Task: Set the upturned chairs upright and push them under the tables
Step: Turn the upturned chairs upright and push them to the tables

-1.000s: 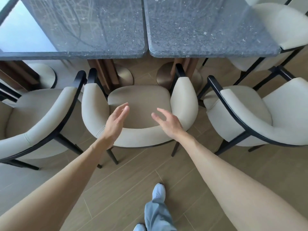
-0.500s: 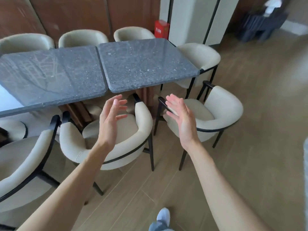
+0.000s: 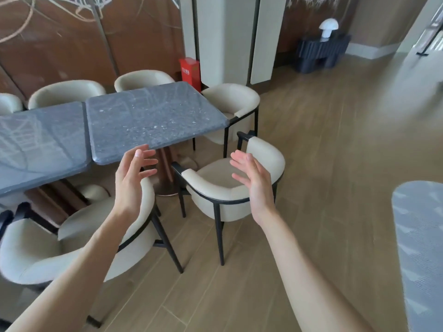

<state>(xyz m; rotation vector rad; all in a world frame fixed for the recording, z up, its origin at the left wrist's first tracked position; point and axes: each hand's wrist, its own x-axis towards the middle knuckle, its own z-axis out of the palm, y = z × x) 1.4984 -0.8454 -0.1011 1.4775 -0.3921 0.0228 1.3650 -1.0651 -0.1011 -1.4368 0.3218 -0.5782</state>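
Beside the near corner of the dark grey speckled stone bench (image 3: 153,118), a cream upholstered armchair with a black metal frame (image 3: 230,188) stands upright on the pale wood-plank floor (image 3: 335,152), its seat out from under the top and its open front turned toward the bench pedestal. Both bare hands are raised in front of it, palms facing each other, touching nothing. The left hand (image 3: 131,180) has its grip spread, fingers loosely fanned, in front of the rounded back of a second cream armchair (image 3: 79,238), which stands upright at the near edge, close to the first. The right hand (image 3: 254,180) also has its grip spread, fingers straight, held over the first chair's curved back. A third cream armchair (image 3: 233,101) sits at the bench's end with its seat partly under the top. More cream chair backs (image 3: 66,91) line the far side. A second grey stone bench (image 3: 40,144) abuts the first on the left. A red box (image 3: 190,70) stands against the wall.
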